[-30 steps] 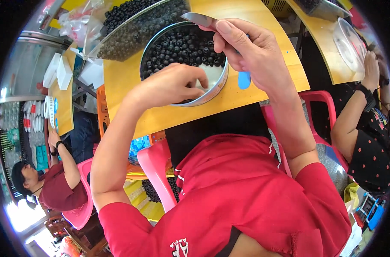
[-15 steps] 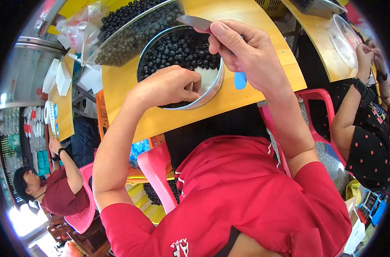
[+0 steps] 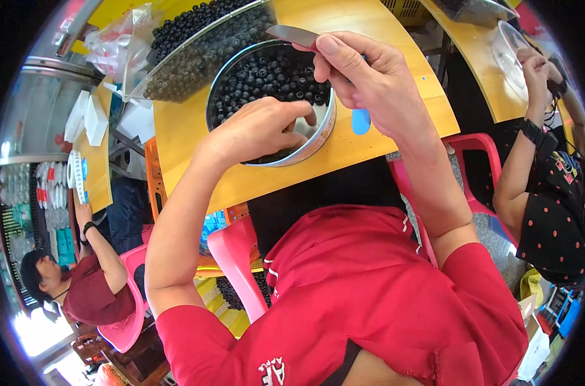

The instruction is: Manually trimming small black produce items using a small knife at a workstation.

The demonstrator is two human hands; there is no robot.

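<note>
A round tub [image 3: 324,132] with a pale inside and a light-coloured outer wall stands on the yellow wooden table. Many small, round, black berry-like pieces [image 3: 260,80] fill its far part, and a bare pale patch of its bottom shows at the near right. My left hand [image 3: 257,128] reaches over the near rim, thumb and forefinger apart above that patch; I see nothing between them, though its other fingers are partly hidden. Over the tub's right side, my right hand [image 3: 376,80] grips a small knife [image 3: 292,33], blade pointing left and blue handle end showing below the palm.
Behind the tub leans a clear plastic bin [image 3: 196,64] with more black pieces. A pink chair [image 3: 231,241] is under the table's near side. One person [image 3: 99,289] sits at the left, another [image 3: 540,212] works at the right table [image 3: 492,96] beside a white basin [image 3: 511,58].
My left hand has opened a little, its forefinger stretching right and away from the thumb. My right hand and the knife stay nearly still. Both other people's hands have shifted.
</note>
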